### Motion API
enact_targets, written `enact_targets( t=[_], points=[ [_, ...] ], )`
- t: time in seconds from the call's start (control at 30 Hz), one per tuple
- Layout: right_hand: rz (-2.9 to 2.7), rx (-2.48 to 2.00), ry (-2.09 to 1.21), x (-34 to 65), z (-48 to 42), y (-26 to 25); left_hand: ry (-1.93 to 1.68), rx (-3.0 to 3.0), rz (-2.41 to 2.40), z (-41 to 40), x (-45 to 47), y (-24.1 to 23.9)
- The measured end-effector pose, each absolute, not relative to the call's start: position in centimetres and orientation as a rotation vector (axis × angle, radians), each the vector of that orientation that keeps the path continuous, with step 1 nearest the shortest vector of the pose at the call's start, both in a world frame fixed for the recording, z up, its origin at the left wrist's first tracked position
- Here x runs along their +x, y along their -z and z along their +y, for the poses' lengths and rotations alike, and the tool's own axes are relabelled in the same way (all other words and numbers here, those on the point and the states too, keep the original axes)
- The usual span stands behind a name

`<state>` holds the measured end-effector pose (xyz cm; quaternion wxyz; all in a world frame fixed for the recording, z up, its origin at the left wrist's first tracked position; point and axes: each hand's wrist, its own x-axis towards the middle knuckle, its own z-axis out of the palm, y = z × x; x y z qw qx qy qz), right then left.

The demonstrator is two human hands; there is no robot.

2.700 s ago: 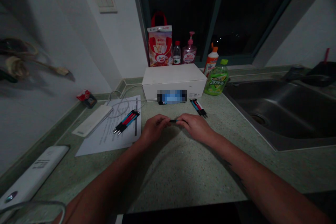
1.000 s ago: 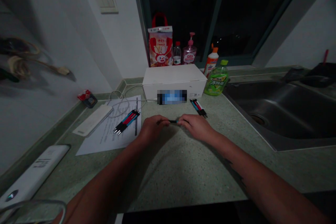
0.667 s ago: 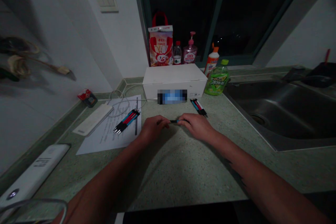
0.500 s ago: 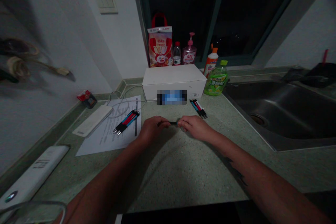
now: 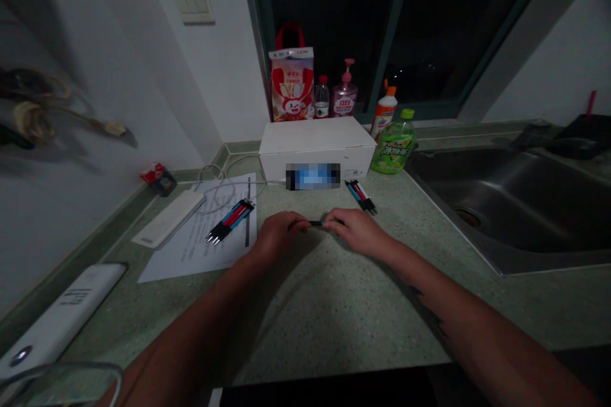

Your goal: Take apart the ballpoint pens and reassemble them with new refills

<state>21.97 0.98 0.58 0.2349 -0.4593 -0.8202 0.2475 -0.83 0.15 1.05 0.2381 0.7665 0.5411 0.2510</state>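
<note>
I had both hands at mid-counter (image 5: 324, 318) on one dark pen (image 5: 316, 223). Left hand (image 5: 281, 232): fingertips pinched together on its nine o'clock end. Right hand (image 5: 356, 229): fingers clamped on its three o'clock end. A short stretch showed between them; whole or in parts, I couldn't tell, too small. Clock centred on that pen: bundle of pens (image 5: 230, 222) at nine, lying on printed paper (image 5: 191, 261), metal tips toward seven, looked whole. Pens in a row (image 5: 361, 196) at two, near the phone (image 5: 312, 177) at twelve; finished or waiting, couldn't tell. My call on progress: two groups set down, this one pen mid-handling, left to finish and release.
</note>
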Motion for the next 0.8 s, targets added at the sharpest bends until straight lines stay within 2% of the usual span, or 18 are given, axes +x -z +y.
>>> enact_targets(
  t=[0.2,0.43,0.6,0.8],
  points=[
    [-2.136,-1.226,-1.012,21.7,1.1,-0.6,-0.684,2.198,1.442,0.1,-1.2,-1.2],
    [-1.907,-1.18,-0.809,22.8,2.0,-1.2,-0.898,1.892,1.534,-0.1,-0.6,-1.2],
    [-1.466,-1.076,-0.979,22.7,2.8,-1.0,-0.832,1.779,1.34,-0.6,0.2,-0.5],
    [-1.255,-0.963,-1.089,21.2,2.0,-1.1,-0.744,1.751,1.209,-1.4,1.3,-0.2]
  ],
)
